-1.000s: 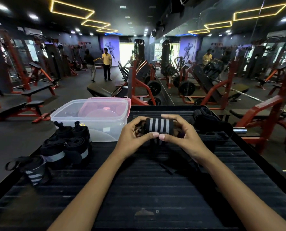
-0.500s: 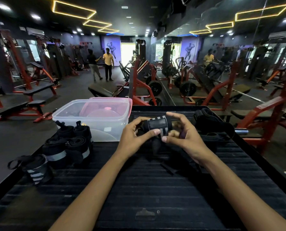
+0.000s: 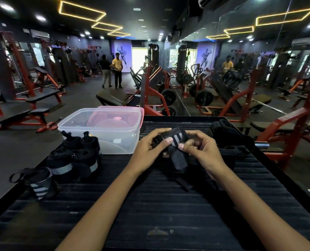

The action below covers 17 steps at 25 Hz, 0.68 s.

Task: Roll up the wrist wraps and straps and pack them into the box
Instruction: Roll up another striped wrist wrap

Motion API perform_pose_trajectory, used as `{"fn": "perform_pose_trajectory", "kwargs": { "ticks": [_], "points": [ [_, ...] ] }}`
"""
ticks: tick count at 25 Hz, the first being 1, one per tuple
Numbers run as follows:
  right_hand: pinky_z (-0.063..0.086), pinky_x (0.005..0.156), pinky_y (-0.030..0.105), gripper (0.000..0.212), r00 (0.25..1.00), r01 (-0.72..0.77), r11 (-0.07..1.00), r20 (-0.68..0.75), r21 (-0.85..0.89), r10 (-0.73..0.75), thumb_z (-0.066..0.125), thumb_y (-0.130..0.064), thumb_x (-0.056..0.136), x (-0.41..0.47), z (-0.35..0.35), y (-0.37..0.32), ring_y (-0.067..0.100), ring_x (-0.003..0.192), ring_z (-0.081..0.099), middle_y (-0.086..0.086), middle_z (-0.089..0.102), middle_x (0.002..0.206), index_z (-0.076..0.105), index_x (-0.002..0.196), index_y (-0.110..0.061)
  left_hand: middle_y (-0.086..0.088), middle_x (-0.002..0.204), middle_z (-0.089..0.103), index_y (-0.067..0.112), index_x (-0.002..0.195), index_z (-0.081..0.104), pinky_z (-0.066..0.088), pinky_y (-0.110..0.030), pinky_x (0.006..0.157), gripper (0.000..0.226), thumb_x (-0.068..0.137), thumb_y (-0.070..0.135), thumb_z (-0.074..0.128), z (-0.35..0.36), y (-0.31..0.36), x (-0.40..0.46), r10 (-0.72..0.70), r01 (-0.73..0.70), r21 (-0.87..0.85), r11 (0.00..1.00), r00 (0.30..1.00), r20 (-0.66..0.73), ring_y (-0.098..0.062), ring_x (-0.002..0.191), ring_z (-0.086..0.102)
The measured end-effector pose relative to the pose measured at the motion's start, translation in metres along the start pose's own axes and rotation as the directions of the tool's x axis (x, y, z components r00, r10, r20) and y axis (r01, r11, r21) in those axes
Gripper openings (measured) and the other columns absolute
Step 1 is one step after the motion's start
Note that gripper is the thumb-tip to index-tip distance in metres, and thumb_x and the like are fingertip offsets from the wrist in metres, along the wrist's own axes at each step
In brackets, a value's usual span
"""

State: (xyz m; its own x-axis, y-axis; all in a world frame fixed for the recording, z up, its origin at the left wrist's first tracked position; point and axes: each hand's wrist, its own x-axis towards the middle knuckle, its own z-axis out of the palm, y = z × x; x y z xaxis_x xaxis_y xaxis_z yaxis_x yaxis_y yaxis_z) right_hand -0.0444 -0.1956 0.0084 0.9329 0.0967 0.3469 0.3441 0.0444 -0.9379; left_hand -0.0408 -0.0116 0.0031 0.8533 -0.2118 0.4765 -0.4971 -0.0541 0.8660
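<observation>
On the black ribbed bench [image 3: 168,205] in a dim gym, beside the clear plastic box [image 3: 103,134], we saw both hands' fingers [image 3: 166,141] grasping a black white-striped wrist wrap [image 3: 176,139].

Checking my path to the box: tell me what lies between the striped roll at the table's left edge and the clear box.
In the head view, several rolled black wraps stand between the striped roll and the clear box.

Red benches [image 3: 40,98]; weight plates [image 3: 204,97]; two people [image 3: 112,70] (standing afar).
</observation>
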Motion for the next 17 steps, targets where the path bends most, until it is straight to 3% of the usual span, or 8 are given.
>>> {"fn": "perform_pose_trajectory", "kwargs": {
  "ticks": [2, 4, 6, 11, 13, 17],
  "points": [
    [0.042, 0.066, 0.027, 0.036, 0.999, 0.017, 1.0, -0.037, -0.001, -0.017, 0.074, -0.002, 0.078, 0.0, 0.0, 0.001, 0.023, 0.07, 0.052, 0.007, 0.061, 0.07, 0.062, 0.112, -0.001, 0.004, 0.113, 0.068, 0.021, 0.123, 0.06, 0.056, -0.028, 0.082, 0.05, 0.077, 0.017, 0.079, -0.004, -0.006, 0.002, -0.036, 0.036, 0.006, 0.999, 0.997, 0.061, -0.011, 0.101, 0.066],
    [0.045, 0.069, 0.031, 0.031, 0.994, 0.044, 0.998, -0.094, -0.033, -0.047, 0.075, -0.007, 0.078, 0.0, -0.001, 0.0, 0.024, 0.072, 0.053, 0.007, 0.062, 0.071, 0.064, 0.107, -0.003, 0.004, 0.109, 0.069, 0.023, 0.119, 0.061, 0.058, -0.037, 0.078, 0.048, 0.075, 0.014, 0.079, -0.001, -0.009, 0.0, -0.073, 0.073, 0.004, 0.997, 0.993, 0.092, -0.014, 0.092, 0.068],
    [0.048, 0.071, 0.031, 0.03, 0.991, 0.078, 0.995, -0.107, -0.066, -0.084, 0.075, -0.007, 0.078, -0.001, -0.002, -0.005, 0.021, 0.072, 0.056, 0.005, 0.062, 0.071, 0.064, 0.106, -0.006, 0.002, 0.1, 0.07, 0.021, 0.115, 0.063, 0.057, -0.038, 0.071, 0.04, 0.077, 0.024, 0.076, 0.001, -0.011, 0.0, -0.093, 0.096, -0.03, 0.995, 0.992, 0.091, -0.018, 0.077, 0.066],
    [0.055, 0.08, 0.023, 0.048, 0.996, 0.087, 0.996, 0.002, -0.019, -0.087, 0.071, 0.009, 0.076, -0.002, -0.002, -0.013, 0.014, 0.081, 0.062, 0.008, 0.063, 0.086, 0.059, 0.121, 0.0, 0.003, 0.081, 0.067, 0.019, 0.1, 0.067, 0.056, -0.037, 0.072, 0.022, 0.083, 0.032, 0.07, -0.001, -0.006, 0.001, -0.168, 0.181, -0.131, 0.975, 0.98, 0.103, -0.011, 0.063, 0.058],
    [0.053, 0.081, 0.024, 0.046, 0.993, 0.115, 0.989, -0.015, -0.089, -0.117, 0.072, 0.005, 0.077, -0.003, -0.003, -0.013, 0.011, 0.08, 0.06, 0.002, 0.062, 0.084, 0.062, 0.12, -0.007, 0.004, 0.071, 0.063, 0.017, 0.094, 0.065, 0.055, -0.034, 0.068, 0.02, 0.081, 0.031, 0.064, 0.004, -0.003, -0.002, -0.183, 0.202, -0.204, 0.958, 0.977, 0.11, -0.01, 0.057, 0.053],
    [0.047, 0.074, 0.021, 0.041, 0.968, 0.217, 0.894, -0.033, -0.391, -0.249, 0.074, -0.003, 0.078, -0.004, -0.003, -0.008, 0.003, 0.07, 0.055, -0.008, 0.058, 0.074, 0.064, 0.114, -0.021, 0.0, 0.065, 0.062, 0.007, 0.094, 0.062, 0.057, -0.034, 0.069, 0.023, 0.083, 0.027, 0.06, 0.008, -0.004, -0.002, -0.208, 0.232, -0.31, 0.922, 0.972, 0.109, -0.009, 0.053, 0.053]
  ]
}}
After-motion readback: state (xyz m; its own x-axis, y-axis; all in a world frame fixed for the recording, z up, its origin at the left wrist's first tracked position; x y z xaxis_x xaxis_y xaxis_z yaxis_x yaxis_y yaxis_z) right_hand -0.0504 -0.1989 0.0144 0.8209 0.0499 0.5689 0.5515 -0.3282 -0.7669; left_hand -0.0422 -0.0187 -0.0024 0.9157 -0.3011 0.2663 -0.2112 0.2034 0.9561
